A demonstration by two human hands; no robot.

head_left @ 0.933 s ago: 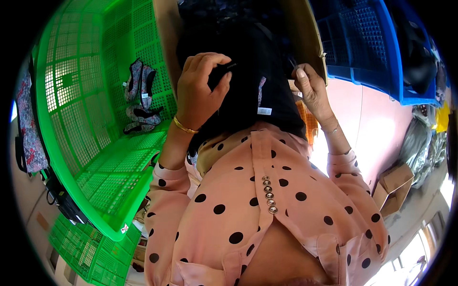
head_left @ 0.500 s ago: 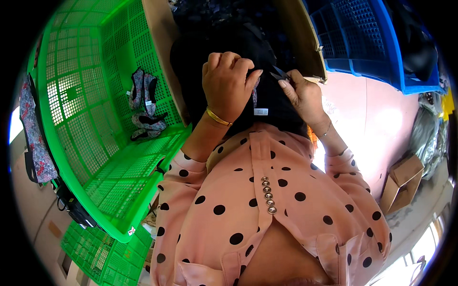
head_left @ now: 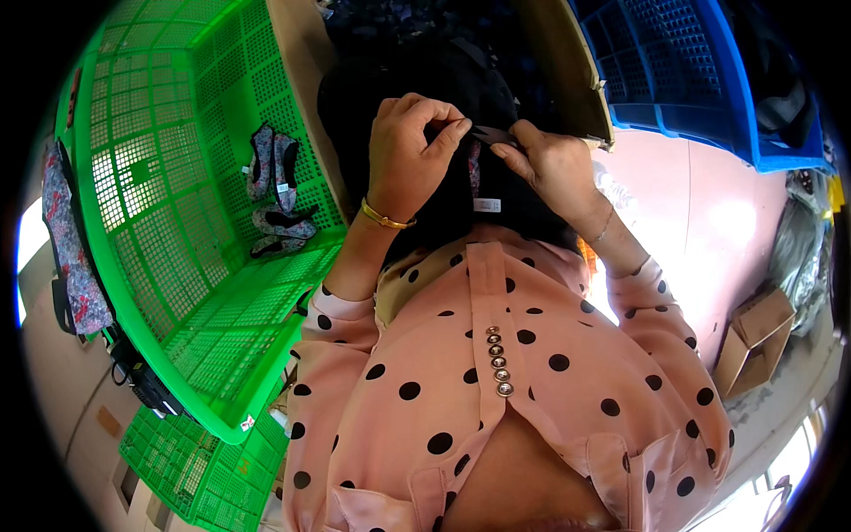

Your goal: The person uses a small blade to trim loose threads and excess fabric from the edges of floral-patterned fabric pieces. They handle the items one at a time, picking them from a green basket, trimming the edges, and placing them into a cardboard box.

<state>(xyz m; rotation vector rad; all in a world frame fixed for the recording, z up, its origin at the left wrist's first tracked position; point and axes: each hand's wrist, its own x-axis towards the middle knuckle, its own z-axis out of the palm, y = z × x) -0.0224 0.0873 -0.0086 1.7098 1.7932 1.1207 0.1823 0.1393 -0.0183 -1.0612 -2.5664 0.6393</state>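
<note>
We stand on pink floor; left of the open cardboard box, a green plastic lattice crate. Our left hand and right hand pinch black fabric.

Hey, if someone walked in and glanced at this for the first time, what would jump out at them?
Probably the big bright green crate filling the left side, with a few small floral fabric pieces lying inside it. At centre, the left hand and right hand pinch a black garment between them, above pink polka-dot sleeves. A blue crate sits at upper right.
</note>
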